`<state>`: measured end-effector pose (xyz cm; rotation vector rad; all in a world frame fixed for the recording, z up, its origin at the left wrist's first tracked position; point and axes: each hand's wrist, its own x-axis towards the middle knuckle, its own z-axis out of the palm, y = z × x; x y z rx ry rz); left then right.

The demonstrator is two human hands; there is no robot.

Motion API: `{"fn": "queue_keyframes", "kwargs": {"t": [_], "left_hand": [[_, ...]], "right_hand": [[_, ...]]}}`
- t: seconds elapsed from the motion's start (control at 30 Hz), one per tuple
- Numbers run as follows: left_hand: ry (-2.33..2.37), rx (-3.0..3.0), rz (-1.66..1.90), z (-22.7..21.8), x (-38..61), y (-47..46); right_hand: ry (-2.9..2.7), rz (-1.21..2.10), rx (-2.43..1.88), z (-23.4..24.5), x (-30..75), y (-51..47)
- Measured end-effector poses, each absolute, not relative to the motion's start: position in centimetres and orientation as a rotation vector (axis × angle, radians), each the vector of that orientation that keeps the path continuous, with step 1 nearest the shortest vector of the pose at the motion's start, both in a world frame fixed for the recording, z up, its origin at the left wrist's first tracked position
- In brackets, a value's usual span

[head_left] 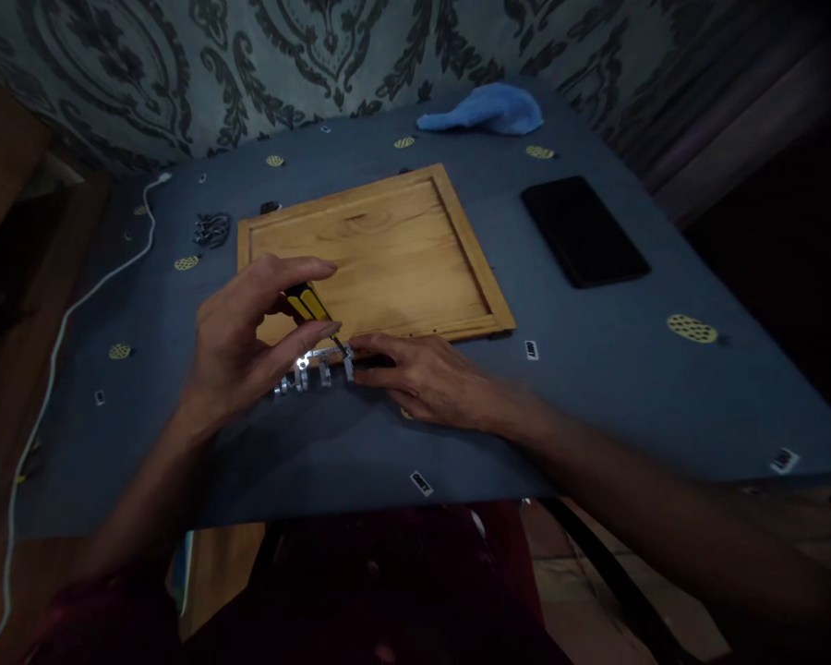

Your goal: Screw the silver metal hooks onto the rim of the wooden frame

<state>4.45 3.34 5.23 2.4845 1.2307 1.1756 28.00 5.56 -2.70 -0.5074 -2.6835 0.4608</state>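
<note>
In my left hand [232, 332] is a small screwdriver [308, 303] with a yellow and black handle, its shaft slanting down to the right. The tip meets the right end of a shiny metal strip with several downward prongs [325, 371], which lies along the near edge of a framed wooden panel [380, 245]. My right hand [433, 379] grips that end of the strip between its fingers, close to the screwdriver tip. The panel lies on the table with its recessed side up. My left palm hides part of the handle.
A grey patterned cloth covers the table [596, 388]. To the right lies a black phone or tablet [585, 231], and at the back a blue cloth [488, 109]. Left of the panel sit a small heap of dark metal pieces [211, 231] and a white cable [66, 319].
</note>
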Motion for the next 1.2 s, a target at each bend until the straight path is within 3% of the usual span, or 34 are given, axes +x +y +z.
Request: {"fn": "queue_keyframes", "kwargs": {"t": [0.9,1.2], "left_hand": [[1.160,2.495,1.233,4.64,4.61,3.59],[1.230,2.293,1.102,4.97,4.32,3.37]], "right_hand": [[-2.696,0.408,-0.521,-2.53,27.98,5.50],[-2.704,0.417,-0.524,-2.58,28.14,5.48]]}}
